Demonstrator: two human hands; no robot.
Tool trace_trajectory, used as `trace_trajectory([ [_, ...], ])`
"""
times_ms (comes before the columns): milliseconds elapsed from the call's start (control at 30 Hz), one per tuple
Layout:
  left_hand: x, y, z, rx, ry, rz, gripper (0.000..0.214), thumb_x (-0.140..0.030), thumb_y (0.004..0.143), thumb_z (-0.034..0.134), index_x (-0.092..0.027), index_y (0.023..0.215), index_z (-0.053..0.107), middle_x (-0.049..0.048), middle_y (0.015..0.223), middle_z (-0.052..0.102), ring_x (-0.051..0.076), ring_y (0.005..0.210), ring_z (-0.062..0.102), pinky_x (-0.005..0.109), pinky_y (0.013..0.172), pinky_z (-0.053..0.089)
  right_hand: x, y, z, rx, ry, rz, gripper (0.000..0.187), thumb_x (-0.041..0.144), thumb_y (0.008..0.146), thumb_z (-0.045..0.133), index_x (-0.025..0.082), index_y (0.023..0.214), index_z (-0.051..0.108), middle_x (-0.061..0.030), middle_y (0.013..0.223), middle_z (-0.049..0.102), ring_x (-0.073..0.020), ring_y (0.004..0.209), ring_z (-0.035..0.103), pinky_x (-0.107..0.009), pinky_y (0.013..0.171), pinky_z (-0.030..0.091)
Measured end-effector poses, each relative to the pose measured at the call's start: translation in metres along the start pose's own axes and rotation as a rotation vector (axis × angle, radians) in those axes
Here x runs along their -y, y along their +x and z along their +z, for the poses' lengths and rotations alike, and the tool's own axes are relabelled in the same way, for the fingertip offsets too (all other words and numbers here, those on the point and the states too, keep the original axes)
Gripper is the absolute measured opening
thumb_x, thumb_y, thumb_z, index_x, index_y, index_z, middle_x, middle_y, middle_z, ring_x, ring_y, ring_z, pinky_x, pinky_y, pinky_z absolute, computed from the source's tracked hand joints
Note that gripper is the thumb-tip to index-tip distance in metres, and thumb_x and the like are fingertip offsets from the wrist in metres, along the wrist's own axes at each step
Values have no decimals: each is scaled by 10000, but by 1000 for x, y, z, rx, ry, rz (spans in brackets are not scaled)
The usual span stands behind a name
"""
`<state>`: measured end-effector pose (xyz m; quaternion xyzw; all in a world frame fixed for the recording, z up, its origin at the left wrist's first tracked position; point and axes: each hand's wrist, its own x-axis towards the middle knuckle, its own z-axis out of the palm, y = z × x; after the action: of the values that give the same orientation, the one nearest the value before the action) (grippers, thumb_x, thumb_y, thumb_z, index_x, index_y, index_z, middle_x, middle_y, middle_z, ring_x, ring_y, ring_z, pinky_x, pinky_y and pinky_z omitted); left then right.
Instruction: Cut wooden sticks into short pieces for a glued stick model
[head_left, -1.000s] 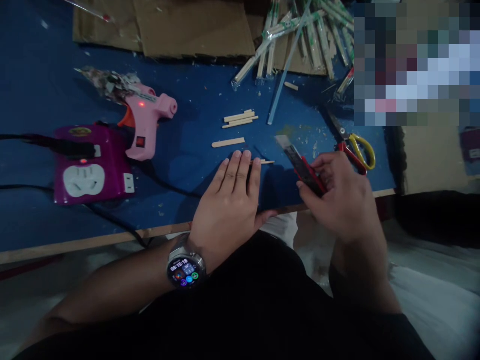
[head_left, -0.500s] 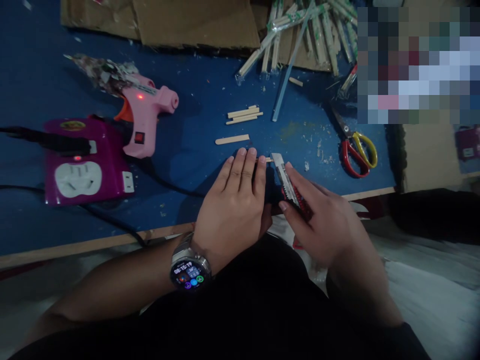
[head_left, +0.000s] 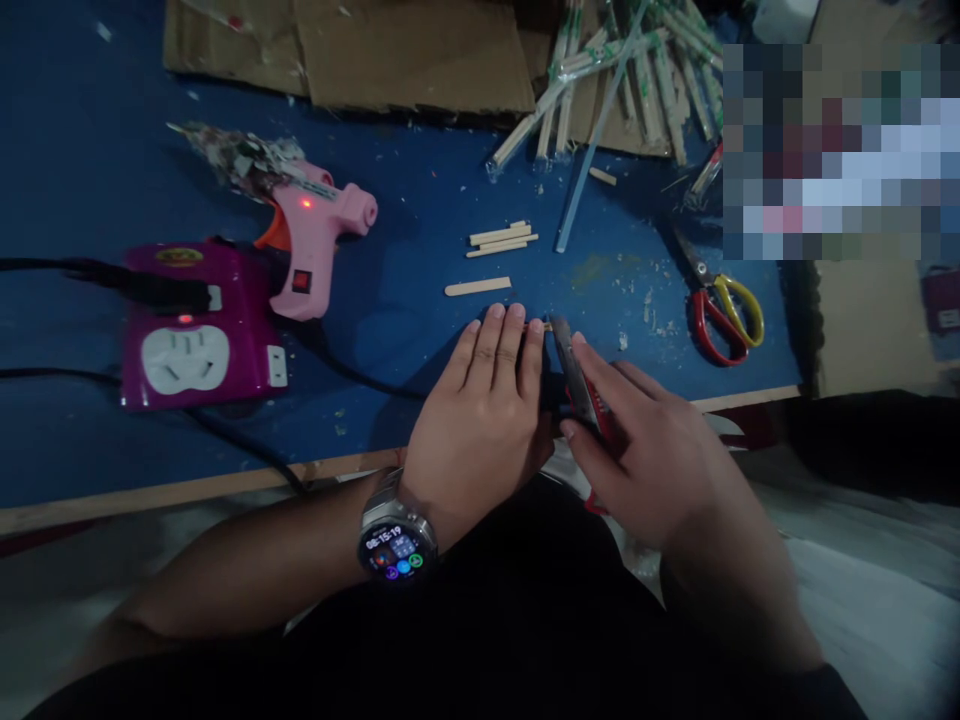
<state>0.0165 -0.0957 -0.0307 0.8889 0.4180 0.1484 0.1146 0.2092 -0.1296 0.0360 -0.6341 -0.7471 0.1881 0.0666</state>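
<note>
My left hand (head_left: pixel 484 405) lies flat on the blue table (head_left: pixel 420 290), fingers together, pressing down a thin wooden stick that is almost wholly hidden under the fingertips. My right hand (head_left: pixel 637 440) grips a red utility knife (head_left: pixel 576 378); its blade tip rests on the table right beside my left fingertips. A loose flat wooden stick (head_left: pixel 478 287) lies just beyond my left hand. A small bundle of short cut sticks (head_left: pixel 502 239) lies a little farther back.
A pink glue gun (head_left: pixel 307 235) with a lit red lamp rests on a magenta power strip (head_left: pixel 199 335) at the left, cables trailing. Red and yellow scissors (head_left: pixel 720 305) lie at the right. Cardboard (head_left: pixel 420 50) and several wrapped chopsticks (head_left: pixel 615 70) sit at the back.
My right hand has brought the knife leftward and down from mid-air until the blade meets the table beside my left fingertips. My left hand has stayed pressed flat.
</note>
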Motion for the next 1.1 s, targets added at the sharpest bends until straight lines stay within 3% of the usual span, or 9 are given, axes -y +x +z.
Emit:
trace_trajectory([
  [167,1,0,0,-3,0,11,846,-419,1094,590,108,1723,385,376,1794,376,491,1717,370,630,1417,365,0,6,-1,25,42,-3,742,313,1041,613,123,1748,493,-184,1409,765,-340,1205,791,-474,992,693],
  [367,1,1,0,-12,51,17,829,-423,1097,577,107,1711,411,370,1773,428,497,1700,393,618,1405,390,0,4,3,25,30,17,753,283,1024,586,115,1752,486,-171,1297,764,-326,1080,785,-462,885,694],
  [600,1,2,2,-13,7,15,768,-351,1110,528,115,1708,407,393,1772,395,495,1711,376,652,1396,391,11,3,12,27,-20,36,743,250,1038,568,82,1753,461,-204,1351,728,-343,1143,761,-498,984,685],
  [933,0,4,3,-9,0,-1,795,-364,1099,561,111,1716,399,394,1775,396,497,1713,374,646,1408,369,10,-2,13,36,8,67,744,278,1064,551,101,1776,426,-211,1337,715,-343,1102,754,-505,921,687],
  [1100,0,4,-3,25,-5,-5,812,-389,1102,569,104,1722,392,382,1804,352,492,1737,327,646,1421,335,11,-1,13,38,22,56,745,269,1059,544,64,1765,428,-214,1332,715,-346,1142,749,-516,986,676],
])
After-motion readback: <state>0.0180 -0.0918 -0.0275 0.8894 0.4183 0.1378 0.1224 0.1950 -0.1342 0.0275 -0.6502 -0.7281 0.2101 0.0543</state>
